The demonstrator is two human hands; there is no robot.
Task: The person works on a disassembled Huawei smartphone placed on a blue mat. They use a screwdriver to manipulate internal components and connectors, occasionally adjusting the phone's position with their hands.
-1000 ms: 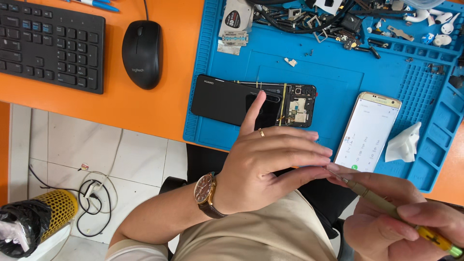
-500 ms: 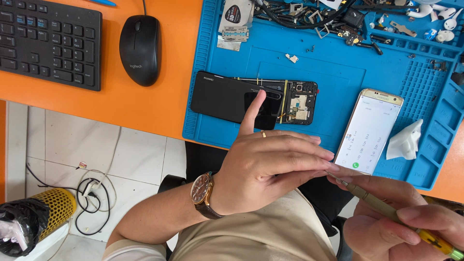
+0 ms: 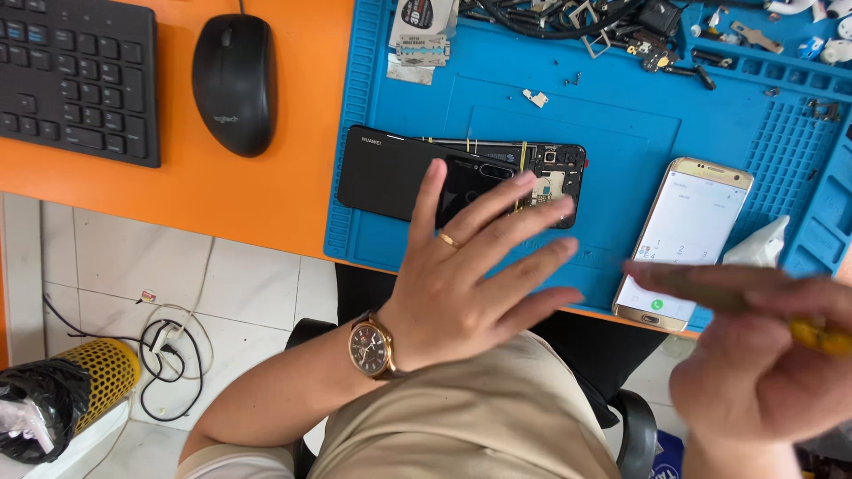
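My left hand (image 3: 479, 266) hovers with fingers spread above the near edge of the blue work mat (image 3: 621, 115), holding nothing; it wears a ring and a wristwatch. Its fingertips lie over a black phone (image 3: 399, 173) that rests on the mat with its back partly removed and inner parts showing. At the lower right, my right hand (image 3: 763, 364) grips a thin tool with a yellow handle (image 3: 821, 335), blurred. A gold-edged phone (image 3: 688, 235) with a lit white screen lies on the mat just beyond the right hand.
A black mouse (image 3: 234, 80) and black keyboard (image 3: 80, 75) sit on the orange desk (image 3: 222, 195). Cables, small parts and screws crowd the mat's far edge. A white crumpled wipe (image 3: 754, 248) lies right of the gold phone. On the floor: cables and a yellow bin (image 3: 80, 381).
My left hand has risen and opened, fingers spreading toward the black phone. The right hand with the tool has shifted up slightly. The view has moved a little.
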